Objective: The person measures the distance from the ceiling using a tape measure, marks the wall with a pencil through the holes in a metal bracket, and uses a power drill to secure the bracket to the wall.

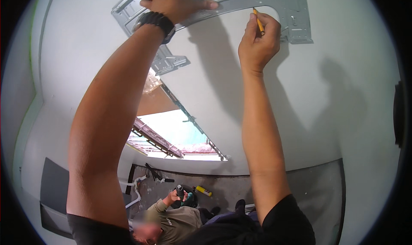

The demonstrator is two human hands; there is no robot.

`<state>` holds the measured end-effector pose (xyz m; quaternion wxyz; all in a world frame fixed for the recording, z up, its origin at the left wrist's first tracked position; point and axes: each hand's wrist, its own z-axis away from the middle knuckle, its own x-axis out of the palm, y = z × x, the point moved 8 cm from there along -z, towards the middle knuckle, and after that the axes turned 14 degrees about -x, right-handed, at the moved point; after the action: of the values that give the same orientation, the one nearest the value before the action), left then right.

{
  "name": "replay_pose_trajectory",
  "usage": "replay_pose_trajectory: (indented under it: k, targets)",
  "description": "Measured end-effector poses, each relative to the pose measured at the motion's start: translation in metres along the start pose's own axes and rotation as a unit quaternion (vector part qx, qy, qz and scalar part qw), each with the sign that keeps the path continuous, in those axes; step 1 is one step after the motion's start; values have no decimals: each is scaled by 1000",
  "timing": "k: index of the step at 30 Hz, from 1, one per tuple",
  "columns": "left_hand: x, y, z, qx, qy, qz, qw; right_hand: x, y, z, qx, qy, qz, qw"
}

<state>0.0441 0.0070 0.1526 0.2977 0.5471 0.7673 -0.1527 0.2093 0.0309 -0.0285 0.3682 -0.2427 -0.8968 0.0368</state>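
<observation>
The left hand (174,3) is spread over a grey metal plate (253,0), high on the white wall (219,138) and well above its lower edge. That grip is wide, thumb stretched to the right along the plate; how far the other fingers curl I cannot tell, as the picture cuts them off. The right hand (262,43) has its grip closed on a yellow pencil (259,24), pinched between thumb and fingers, its point up at the plate's curved lower edge; whether it touches I cannot tell. A black watch (155,24) circles the left wrist. Below the plate's left part, a bright opening (182,127) reaches down near the wall's lower edge. On the floor (234,185), near that edge, lies a yellow can-shaped object (204,190); beside it, a co-worker's hand (171,197) holds a dark tool (179,191).
</observation>
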Motion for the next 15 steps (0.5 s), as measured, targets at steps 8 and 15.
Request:
replay_pose_trajectory:
  k: [8,15]
  targets:
    - [2,-16,-10,10,41,7,999,75,-92,81,-92,-148,-61,983]
    - [-12,-6,11,41,36,63,997,97,-112,102,-113,-181,-97,972]
